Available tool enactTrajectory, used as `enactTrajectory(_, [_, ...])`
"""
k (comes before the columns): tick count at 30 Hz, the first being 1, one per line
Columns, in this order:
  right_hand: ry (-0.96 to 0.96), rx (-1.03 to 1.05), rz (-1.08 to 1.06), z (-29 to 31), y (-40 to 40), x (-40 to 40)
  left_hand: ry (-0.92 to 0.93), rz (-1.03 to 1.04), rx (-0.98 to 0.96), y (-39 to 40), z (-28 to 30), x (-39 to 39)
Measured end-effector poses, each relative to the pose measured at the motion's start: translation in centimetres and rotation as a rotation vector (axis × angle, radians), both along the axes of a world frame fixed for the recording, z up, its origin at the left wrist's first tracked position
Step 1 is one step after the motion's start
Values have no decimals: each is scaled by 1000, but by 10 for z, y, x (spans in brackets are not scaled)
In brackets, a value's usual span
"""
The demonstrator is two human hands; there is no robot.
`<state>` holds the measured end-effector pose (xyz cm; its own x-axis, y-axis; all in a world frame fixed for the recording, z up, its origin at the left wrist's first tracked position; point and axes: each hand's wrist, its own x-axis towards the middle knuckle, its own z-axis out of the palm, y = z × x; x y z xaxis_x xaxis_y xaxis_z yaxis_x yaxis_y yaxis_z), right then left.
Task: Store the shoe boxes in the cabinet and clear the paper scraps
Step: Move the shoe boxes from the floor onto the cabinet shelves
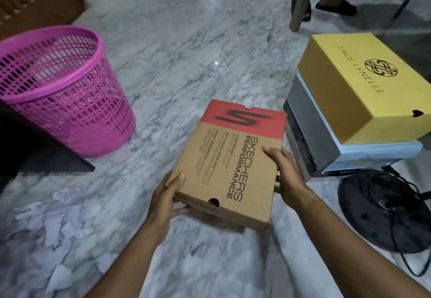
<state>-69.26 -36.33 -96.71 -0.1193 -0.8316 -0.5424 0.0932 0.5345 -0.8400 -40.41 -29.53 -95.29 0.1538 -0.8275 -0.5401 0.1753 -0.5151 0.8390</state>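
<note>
Low on the left, paper scraps (58, 218) litter the floor (186, 53) near a pink basket (63, 92). At centre, the left hand (165, 202) and right hand (284, 171) each clamp a side of the brown shoe box (233, 164), their grip at its near end; its long axis points away, red end farthest. Right of it stands a stack topped by a yellow box (363, 87).
</note>
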Motion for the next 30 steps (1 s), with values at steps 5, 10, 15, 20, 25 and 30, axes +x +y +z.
enactTrajectory(5, [-107, -140, 111, 32, 7, 32, -27, -73, -51, 28, 41, 51])
enactTrajectory(10, [-192, -261, 314, 88, 24, 80, -64, 34, -150, 30, 107, 104])
enactTrajectory(15, [-241, -324, 626, 162, 37, 132, -99, 67, -271, 54, 177, 156])
enactTrajectory(20, [-248, -354, 848, 231, 41, 193, -220, 199, -365, 107, 230, 210])
enactTrajectory(25, [-151, -415, 1013, 277, 47, 245, -298, 404, -452, 161, 278, 259])
enactTrajectory(30, [-188, -443, 856, 317, 79, 285, -319, 726, -573, 211, 333, 297])
